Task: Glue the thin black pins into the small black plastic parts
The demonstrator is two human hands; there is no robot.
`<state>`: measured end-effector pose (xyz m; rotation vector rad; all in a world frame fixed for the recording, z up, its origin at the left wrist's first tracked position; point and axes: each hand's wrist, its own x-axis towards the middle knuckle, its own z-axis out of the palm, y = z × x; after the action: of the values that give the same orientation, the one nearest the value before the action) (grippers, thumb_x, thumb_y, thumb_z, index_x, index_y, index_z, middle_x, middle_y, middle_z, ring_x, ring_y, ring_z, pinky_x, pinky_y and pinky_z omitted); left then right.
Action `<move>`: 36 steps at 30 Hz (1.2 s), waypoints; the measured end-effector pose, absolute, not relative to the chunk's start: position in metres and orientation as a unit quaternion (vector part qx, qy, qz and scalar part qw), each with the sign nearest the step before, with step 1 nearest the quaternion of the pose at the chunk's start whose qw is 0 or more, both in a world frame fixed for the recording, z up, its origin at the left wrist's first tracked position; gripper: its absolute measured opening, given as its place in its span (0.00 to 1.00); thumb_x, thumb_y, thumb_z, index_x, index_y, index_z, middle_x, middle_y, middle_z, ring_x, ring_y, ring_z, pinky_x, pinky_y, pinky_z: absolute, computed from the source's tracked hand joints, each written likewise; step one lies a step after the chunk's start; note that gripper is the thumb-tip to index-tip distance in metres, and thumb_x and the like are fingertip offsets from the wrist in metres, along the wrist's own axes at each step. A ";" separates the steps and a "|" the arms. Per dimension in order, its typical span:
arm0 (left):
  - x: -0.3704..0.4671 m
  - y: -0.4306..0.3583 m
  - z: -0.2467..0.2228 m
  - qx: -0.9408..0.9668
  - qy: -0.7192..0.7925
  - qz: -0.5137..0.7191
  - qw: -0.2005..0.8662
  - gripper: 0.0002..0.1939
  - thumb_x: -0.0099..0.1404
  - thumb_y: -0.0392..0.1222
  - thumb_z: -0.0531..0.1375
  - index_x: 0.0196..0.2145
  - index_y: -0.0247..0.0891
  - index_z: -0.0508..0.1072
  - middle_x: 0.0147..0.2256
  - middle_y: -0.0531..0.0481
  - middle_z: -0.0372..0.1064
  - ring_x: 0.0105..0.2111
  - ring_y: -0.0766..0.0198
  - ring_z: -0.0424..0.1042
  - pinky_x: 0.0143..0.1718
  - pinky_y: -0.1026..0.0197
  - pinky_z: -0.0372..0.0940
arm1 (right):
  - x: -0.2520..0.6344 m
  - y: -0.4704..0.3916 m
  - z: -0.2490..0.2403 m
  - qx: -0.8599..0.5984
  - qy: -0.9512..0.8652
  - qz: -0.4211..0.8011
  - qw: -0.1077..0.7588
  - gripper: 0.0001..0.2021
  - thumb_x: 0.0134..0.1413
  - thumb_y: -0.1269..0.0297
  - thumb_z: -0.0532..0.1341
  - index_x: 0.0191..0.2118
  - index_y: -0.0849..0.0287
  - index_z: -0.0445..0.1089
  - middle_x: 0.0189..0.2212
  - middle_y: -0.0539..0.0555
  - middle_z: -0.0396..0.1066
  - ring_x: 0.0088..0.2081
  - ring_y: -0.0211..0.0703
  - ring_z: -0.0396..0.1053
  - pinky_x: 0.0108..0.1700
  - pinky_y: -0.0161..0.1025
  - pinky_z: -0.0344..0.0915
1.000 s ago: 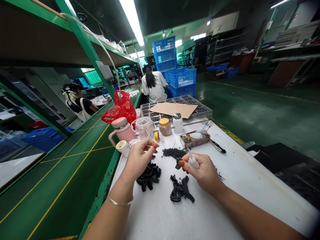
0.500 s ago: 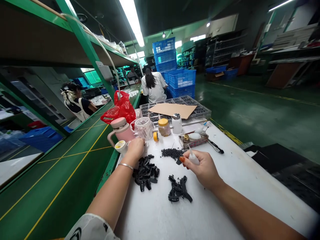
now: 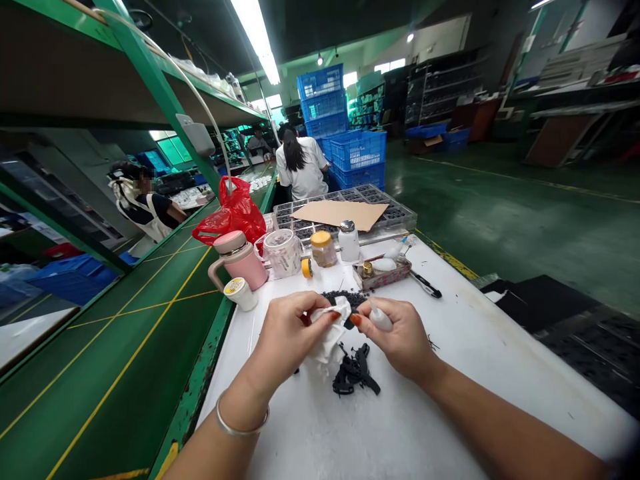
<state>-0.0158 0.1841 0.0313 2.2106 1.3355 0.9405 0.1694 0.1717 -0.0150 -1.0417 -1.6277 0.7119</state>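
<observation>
A crumpled white cloth or tissue (image 3: 327, 350) is pinched in my left hand (image 3: 290, 337), over the middle of the white table. My right hand (image 3: 405, 337) is closed around a small white squeeze bottle (image 3: 381, 320), its thin nozzle pointing up. Between its thumb and finger it also grips a small black part (image 3: 350, 321), which the cloth meets or nearly meets. Just below lies a small heap of black curved parts (image 3: 357, 373). Behind the hands is a pile of tiny black pieces (image 3: 345, 297), partly covered. My left hand mostly hides another heap of black parts.
A pink mug (image 3: 245, 263), a white tub (image 3: 241, 293), a clear jar (image 3: 283, 253), yellow tape (image 3: 307, 268), a yellow-lidded jar (image 3: 323, 250) and a white bottle (image 3: 349, 241) stand behind. A small box (image 3: 387, 277) and a cutter (image 3: 425, 283) lie right. A green conveyor (image 3: 145, 333) runs left.
My left hand has come from beside the white tub to the middle, now with the white cloth at the black part. My right hand keeps the bottle and part in about the same place.
</observation>
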 end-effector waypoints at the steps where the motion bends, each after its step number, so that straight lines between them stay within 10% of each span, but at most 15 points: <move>1: -0.014 0.183 0.030 0.800 0.469 0.336 0.165 0.08 0.61 0.45 0.61 0.29 0.38 0.74 0.24 0.52 0.69 0.23 0.67 0.65 0.25 0.65 0.56 | 0.169 0.172 -0.015 -0.429 -0.680 0.301 0.514 0.13 0.55 0.58 0.60 0.24 0.59 0.67 0.20 0.50 0.65 0.23 0.38 0.60 0.27 0.35 0.56; 17: -0.064 0.232 0.037 0.665 0.511 0.544 -0.019 0.07 0.59 0.43 0.61 0.34 0.37 0.74 0.28 0.52 0.70 0.26 0.66 0.68 0.28 0.65 0.64 | 0.174 0.185 -0.025 -0.307 -0.414 0.656 0.552 0.13 0.46 0.60 0.68 0.24 0.62 0.67 0.17 0.48 0.64 0.19 0.31 0.57 0.22 0.30 0.51; 26: -0.080 0.251 0.036 0.792 0.537 0.257 -0.133 0.10 0.59 0.38 0.60 0.40 0.40 0.75 0.42 0.46 0.74 0.47 0.52 0.69 0.48 0.53 0.62 | 0.178 0.189 -0.024 -0.214 -0.238 0.769 0.553 0.11 0.39 0.68 0.68 0.23 0.61 0.63 0.17 0.48 0.60 0.19 0.30 0.55 0.19 0.27 0.48; 36: -0.046 0.238 0.000 0.838 0.520 0.168 0.008 0.10 0.63 0.38 0.55 0.39 0.42 0.75 0.37 0.49 0.75 0.36 0.58 0.72 0.36 0.59 0.63 | 0.184 0.190 -0.020 -0.125 -0.184 0.846 0.485 0.11 0.46 0.68 0.63 0.21 0.64 0.61 0.16 0.46 0.55 0.17 0.26 0.50 0.16 0.23 0.48</move>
<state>-0.0461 0.2381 0.0002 2.6183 1.6245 0.5245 0.1842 0.1900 -0.0196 -0.3040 -0.4481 2.0587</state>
